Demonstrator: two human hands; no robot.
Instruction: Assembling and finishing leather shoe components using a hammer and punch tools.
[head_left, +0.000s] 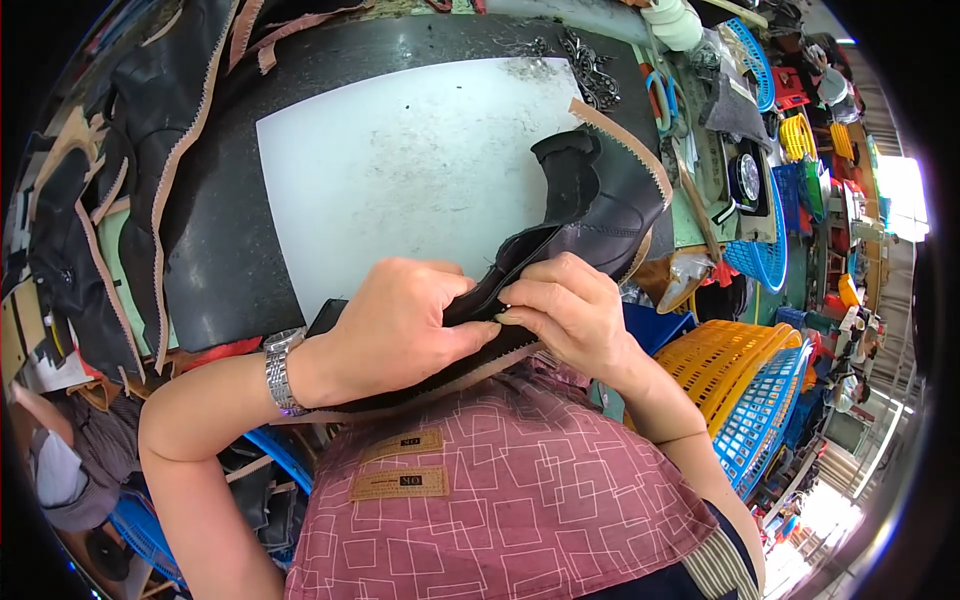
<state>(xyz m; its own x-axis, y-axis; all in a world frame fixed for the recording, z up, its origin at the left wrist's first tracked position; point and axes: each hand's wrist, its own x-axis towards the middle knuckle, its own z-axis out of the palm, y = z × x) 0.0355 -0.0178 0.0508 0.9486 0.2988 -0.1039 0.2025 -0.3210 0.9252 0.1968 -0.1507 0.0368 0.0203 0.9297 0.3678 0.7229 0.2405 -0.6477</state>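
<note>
A black leather shoe upper (612, 215) with a tan, zigzag-cut edge lies across the front of the work surface, close to my apron. My left hand (395, 325) is closed on its folded edge, thumb and fingers pinching the leather. Against the same edge, my right hand (568, 310) is closed in a pinch, fingertips almost meeting the left thumb. A tiny dark bit with a shiny spot shows at the right fingertips; its kind is too small to tell. Beneath the upper is a smudged white sheet (400, 170).
More black uppers (165, 120) are heaped at the left. Small metal pieces (592, 75) form a pile at the far edge, beside scissors (658, 100). Yellow (725, 360) and blue baskets (765, 420) stand near my right elbow. Another person (75, 460) is at lower left.
</note>
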